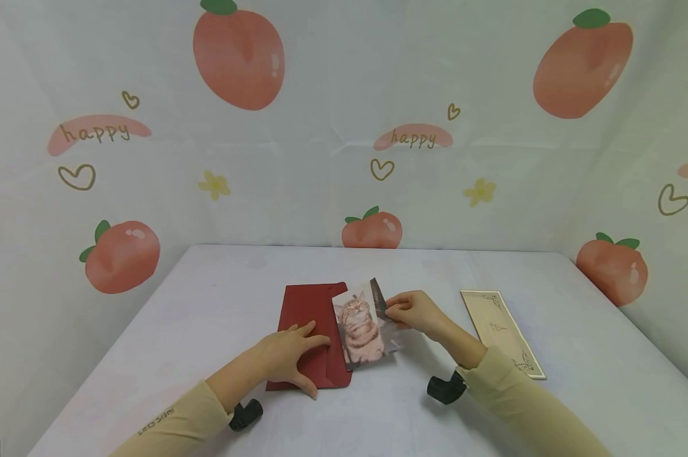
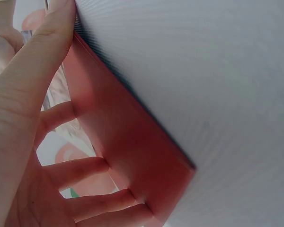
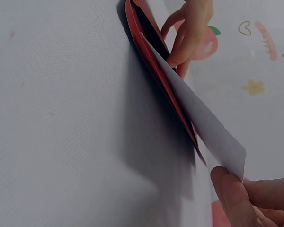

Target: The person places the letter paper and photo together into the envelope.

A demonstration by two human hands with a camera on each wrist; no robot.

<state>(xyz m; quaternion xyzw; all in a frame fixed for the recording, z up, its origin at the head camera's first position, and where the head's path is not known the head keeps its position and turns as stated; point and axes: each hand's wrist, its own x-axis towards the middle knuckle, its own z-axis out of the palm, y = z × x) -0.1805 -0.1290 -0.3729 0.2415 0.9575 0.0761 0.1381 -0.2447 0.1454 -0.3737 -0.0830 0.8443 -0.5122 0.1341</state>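
A dark red envelope [image 1: 310,317] lies flat on the white table [image 1: 207,304]. My left hand [image 1: 289,355] rests on it with straight fingers pressing it down; the left wrist view shows these fingers on the envelope [image 2: 128,142]. My right hand [image 1: 412,312] pinches the right edge of a cat photo card [image 1: 360,329], whose left side sits at the envelope's open edge. In the right wrist view the card [image 3: 199,118] slants up from the envelope [image 3: 151,61] to my thumb and fingers [image 3: 236,198].
A cream card with ornate corners [image 1: 501,333] lies on the table to the right of my right hand. Fabric walls printed with peaches [image 1: 238,57] close in the back and both sides. Black wrist mounts [image 1: 445,388] sit below both forearms.
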